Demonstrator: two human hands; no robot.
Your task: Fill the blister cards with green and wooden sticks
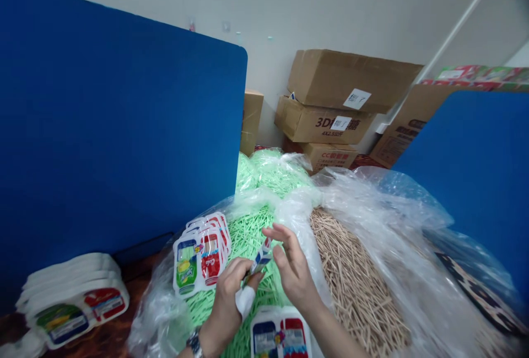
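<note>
While the left hand (227, 293) pinches a small blue-and-white packet (261, 259) above a plastic bag of green sticks (247, 230), the right hand (294, 270), fingers loosely spread, brushes its upper end beside stacked printed cards (201, 254).

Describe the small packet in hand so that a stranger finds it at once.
Start at the clear bag of green sticks beside the blue partition. Over it, the left hand pinches a slim packet, tilted up toward the right hand. Unlike the wide packs nearby, it is one narrow blue-and-white strip.
</note>
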